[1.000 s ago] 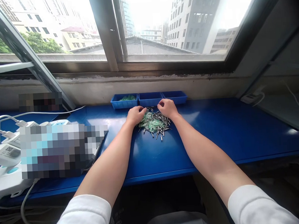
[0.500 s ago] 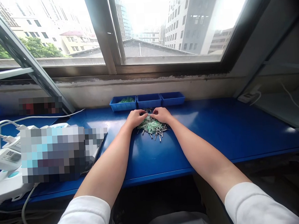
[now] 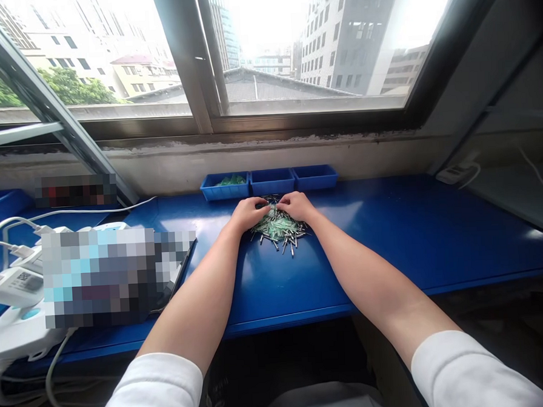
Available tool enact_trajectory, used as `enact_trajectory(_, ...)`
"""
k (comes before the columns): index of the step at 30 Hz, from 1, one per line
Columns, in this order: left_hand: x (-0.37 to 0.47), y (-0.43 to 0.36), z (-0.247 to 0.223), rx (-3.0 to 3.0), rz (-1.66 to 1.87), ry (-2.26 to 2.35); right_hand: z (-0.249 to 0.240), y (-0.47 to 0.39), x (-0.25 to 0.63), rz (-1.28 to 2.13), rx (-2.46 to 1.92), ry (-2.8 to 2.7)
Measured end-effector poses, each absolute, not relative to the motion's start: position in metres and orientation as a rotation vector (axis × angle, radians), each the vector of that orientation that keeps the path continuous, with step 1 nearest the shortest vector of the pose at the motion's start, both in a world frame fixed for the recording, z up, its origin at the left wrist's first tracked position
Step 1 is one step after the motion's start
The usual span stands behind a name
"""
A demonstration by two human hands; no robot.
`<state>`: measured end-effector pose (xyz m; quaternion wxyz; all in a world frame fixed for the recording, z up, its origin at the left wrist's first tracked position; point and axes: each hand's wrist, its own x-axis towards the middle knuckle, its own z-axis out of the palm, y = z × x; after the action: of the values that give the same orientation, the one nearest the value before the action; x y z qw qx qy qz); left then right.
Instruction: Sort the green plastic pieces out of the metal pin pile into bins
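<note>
Left hand (image 3: 248, 214): fingers partly curled at pile, hold can't be told | pile: slender shiny silver pins (image 3: 292, 246) strewn among pale-green pieces (image 3: 276, 229), on blue table (image 3: 280, 288) between hands | right hand (image 3: 298, 207): fingers bent inward over pile, hold likewise unclear

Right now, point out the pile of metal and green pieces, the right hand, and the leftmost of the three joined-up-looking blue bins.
Pile (image 3: 279, 228): head view, its visible middle.
Right hand (image 3: 299, 206): head view, back of the hand.
Leftmost bin (image 3: 228, 193): head view, front wall.
</note>
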<state>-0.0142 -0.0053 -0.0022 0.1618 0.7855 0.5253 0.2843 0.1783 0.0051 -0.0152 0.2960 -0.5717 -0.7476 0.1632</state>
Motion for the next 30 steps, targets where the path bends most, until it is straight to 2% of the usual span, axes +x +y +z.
enact_trajectory(14, -0.014, -0.006, -0.002, 2.247, 0.855, 1.489, -0.006, -0.001, 0.175, 0.371, -1.213, -1.961)
enact_trajectory(20, -0.012, -0.004, -0.001, 2.314, 1.023, 1.443, 0.001, -0.004, 0.172, 0.604, -1.064, -1.813)
enact_trajectory(24, -0.006, -0.009, 0.006, 2.389, 1.207, 1.243, 0.002, -0.005, 0.169, 0.795, -1.013, -1.724)
enact_trajectory(30, 0.003, -0.019, 0.013, 2.323, 1.181, 1.052, 0.001, -0.003, 0.168, 0.874, -0.983, -1.641)
